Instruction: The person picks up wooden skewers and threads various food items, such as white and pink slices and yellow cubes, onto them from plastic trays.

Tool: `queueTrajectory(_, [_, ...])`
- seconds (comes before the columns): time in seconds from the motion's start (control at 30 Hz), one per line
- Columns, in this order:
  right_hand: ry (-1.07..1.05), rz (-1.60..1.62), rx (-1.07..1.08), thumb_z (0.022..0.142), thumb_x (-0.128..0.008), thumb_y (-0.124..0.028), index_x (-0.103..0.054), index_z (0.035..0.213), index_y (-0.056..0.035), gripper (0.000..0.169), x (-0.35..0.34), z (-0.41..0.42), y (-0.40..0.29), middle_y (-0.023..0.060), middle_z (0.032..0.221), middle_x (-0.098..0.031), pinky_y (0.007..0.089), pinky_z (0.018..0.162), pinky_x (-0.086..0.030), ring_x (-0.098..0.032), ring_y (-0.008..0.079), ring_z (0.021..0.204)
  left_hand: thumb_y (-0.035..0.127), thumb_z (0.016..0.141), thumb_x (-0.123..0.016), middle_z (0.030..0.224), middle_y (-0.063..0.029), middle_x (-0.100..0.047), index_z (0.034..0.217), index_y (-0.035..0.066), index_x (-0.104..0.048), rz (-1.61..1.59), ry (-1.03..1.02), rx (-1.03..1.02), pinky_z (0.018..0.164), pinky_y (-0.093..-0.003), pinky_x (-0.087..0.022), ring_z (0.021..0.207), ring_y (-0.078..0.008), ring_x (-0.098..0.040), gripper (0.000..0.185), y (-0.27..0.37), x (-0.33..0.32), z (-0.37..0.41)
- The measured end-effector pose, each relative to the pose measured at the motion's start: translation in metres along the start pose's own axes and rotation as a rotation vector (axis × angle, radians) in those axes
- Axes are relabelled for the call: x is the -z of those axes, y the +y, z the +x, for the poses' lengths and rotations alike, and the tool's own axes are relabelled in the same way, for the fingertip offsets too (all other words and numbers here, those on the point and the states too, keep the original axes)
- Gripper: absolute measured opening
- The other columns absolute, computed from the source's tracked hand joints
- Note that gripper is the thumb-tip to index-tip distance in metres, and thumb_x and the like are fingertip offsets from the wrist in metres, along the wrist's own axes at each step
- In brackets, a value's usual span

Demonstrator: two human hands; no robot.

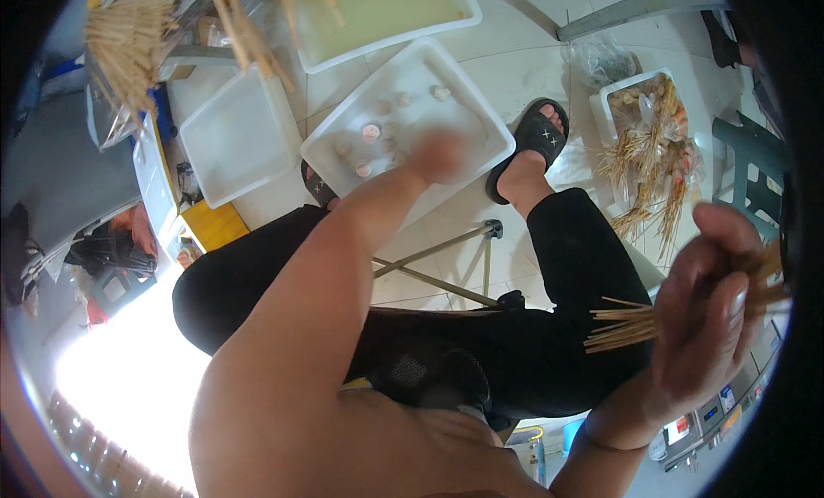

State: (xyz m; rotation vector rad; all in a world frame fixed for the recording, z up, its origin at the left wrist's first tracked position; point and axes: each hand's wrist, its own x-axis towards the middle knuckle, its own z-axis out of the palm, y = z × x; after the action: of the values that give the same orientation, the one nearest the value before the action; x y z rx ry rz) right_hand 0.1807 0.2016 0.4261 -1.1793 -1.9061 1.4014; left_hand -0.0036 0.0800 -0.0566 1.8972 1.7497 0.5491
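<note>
My left hand is reaching over the right part of a white plastic tray on the floor. It is blurred, so its fingers and anything in them cannot be made out. Several small pale round lumps lie scattered in the tray, a pinkish one among them. At the right edge of the view, my right hand grips a bundle of thin wooden skewers. Their ends stick out to the left; the other end of the bundle is partly cut off by the rim.
A second white tray stands to the left, and one with yellowish liquid lies beyond. More bundled skewers hang at upper left. A white bin at right holds bagged skewered food. A folding stool's metal legs cross below.
</note>
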Motion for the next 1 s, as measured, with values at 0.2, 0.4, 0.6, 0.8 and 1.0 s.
queueTrajectory(0.2, [-0.084,0.54,-0.286,0.097,-0.046,-0.038,-0.059,0.11,0.0024,0.044,-0.022,-0.003,-0.011,0.0048,0.057,-0.049,0.021,0.035,-0.026,-0.037,0.0078,0.039,0.034,0.091,-0.062,0.079,0.0054,-0.05,0.095,0.02,-0.057,-1.499,-0.138,1.105,0.06,-0.0298,-0.045,0.071,-0.0098,-0.054,0.016,0.073,0.113,-0.025])
queueTrajectory(0.4, [-0.231,0.663,-0.277,0.1,-0.046,-0.017,-0.059,0.113,0.0023,0.026,-0.061,-0.036,-0.052,0.0098,0.064,-0.059,0.0232,0.038,-0.035,-0.045,0.0115,0.041,0.032,0.088,-0.069,0.089,0.0048,-0.059,0.101,0.023,-0.058,-1.912,0.027,0.522,0.063,-0.0269,-0.043,0.076,-0.0115,-0.057,0.019,0.137,0.244,-0.044])
queueTrajectory(0.6, [-0.377,0.615,-0.175,0.097,-0.05,-0.011,-0.055,0.117,-0.002,0.022,-0.094,-0.063,-0.086,0.0106,0.064,-0.06,0.0229,0.036,-0.035,-0.044,0.0102,0.04,0.019,0.087,-0.066,0.081,0.0067,-0.049,0.099,0.02,-0.058,-1.73,0.253,0.362,0.052,-0.0249,-0.037,0.067,-0.0081,-0.047,0.014,0.213,0.38,-0.094])
queueTrajectory(0.8, [-0.487,0.559,-0.246,0.089,-0.054,-0.007,-0.051,0.103,-0.0046,0.015,-0.143,-0.074,-0.108,0.0123,0.06,-0.059,0.0246,0.033,-0.028,-0.037,0.0098,0.035,0.019,0.091,-0.058,0.091,-0.0011,-0.057,0.116,0.014,-0.058,-1.876,0.519,0.198,0.055,-0.028,-0.04,0.074,-0.0103,-0.052,0.026,0.203,0.434,-0.141])
queueTrajectory(1.0, [-0.515,0.609,-0.314,0.088,-0.055,-0.005,-0.053,0.103,-0.0056,0.015,-0.187,-0.065,-0.113,0.0121,0.064,-0.061,0.0242,0.034,-0.029,-0.039,0.0096,0.036,0.025,0.098,-0.042,0.114,-0.0119,-0.061,0.122,0.007,-0.054,-2.068,0.628,0.04,0.087,-0.0383,-0.048,0.093,-0.0247,-0.059,0.032,0.182,0.451,-0.164])
